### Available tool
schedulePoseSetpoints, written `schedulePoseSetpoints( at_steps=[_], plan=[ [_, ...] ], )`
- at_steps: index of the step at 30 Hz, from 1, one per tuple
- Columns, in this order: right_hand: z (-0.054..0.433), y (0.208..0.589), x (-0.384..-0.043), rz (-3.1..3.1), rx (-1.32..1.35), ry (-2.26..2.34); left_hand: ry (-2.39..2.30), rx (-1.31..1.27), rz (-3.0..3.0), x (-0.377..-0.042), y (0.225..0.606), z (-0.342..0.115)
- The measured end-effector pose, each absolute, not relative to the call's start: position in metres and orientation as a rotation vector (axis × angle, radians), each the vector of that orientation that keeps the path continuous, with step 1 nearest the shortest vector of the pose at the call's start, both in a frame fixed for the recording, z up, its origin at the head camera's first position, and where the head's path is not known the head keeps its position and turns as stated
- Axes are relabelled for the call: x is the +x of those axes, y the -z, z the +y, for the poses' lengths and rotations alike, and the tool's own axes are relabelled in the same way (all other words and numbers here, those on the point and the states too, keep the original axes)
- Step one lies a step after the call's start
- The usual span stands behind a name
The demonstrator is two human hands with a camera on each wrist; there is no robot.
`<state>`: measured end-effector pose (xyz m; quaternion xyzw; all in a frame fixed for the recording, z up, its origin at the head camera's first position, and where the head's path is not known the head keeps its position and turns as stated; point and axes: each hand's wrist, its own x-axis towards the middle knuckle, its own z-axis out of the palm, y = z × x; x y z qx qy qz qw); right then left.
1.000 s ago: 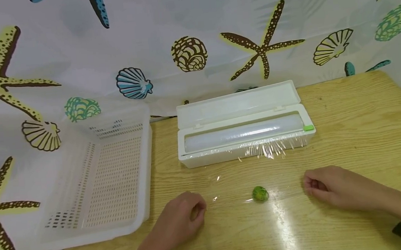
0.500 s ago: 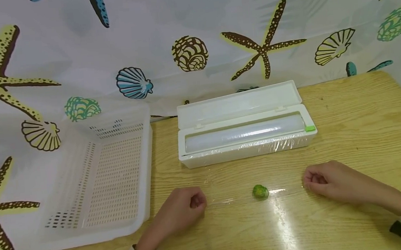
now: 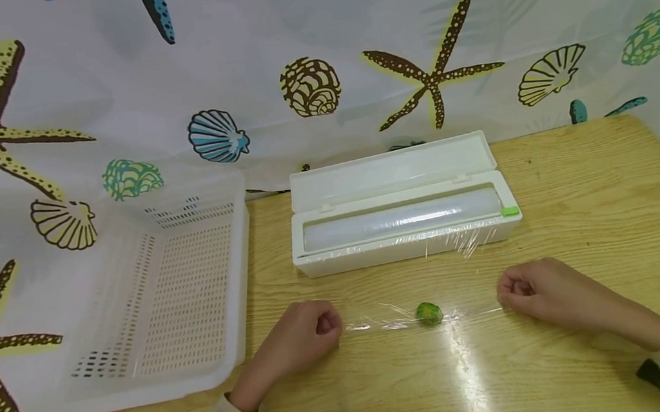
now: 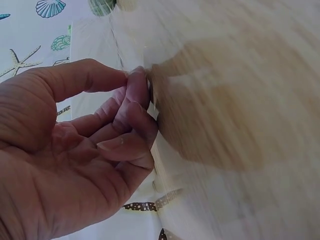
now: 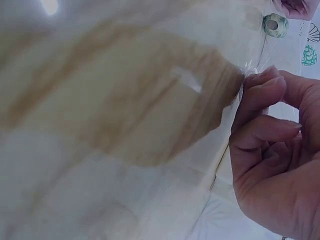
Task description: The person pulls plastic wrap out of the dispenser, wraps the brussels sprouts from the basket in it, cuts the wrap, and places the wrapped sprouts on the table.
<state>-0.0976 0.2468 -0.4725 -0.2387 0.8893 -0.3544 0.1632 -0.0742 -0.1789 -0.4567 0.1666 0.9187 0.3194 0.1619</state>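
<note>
A small green Brussels sprout [image 3: 429,314] lies on clear cling film [image 3: 382,323] spread over the table. My left hand [image 3: 304,335] pinches the film left of the sprout, thumb against forefinger in the left wrist view. On the other side, my right hand [image 3: 537,293] pinches the film with bent fingers, and fine creases run from its fingertips [image 5: 267,75] toward the sprout in the right wrist view. Between the hands the film makes a narrow shiny band that meets the sprout. Behind it stands a white dispenser box [image 3: 363,258], lid raised, with the film roll [image 3: 401,218] inside.
A white slotted plastic basket [image 3: 242,284] stands to the left, close to my left hand. The dispenser's green slider [image 3: 509,211] sits at its right end. A shell-and-starfish patterned cloth [image 3: 258,30] hangs behind the wooden table [image 3: 584,186].
Both hands have shifted a little away from me, toward the dispenser, carrying the film. The film's near edge now reaches the sprout as a tighter band; the sprout has turned slightly.
</note>
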Motion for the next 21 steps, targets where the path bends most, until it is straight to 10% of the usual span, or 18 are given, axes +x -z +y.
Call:
schedulePoseSetpoints(
  at_steps=[21],
  plan=[
    [0.235,0.468,-0.084,2.759,-0.633,0.843,-0.796,0.524,2.843,-0.058,0.462,-0.171]
  ],
)
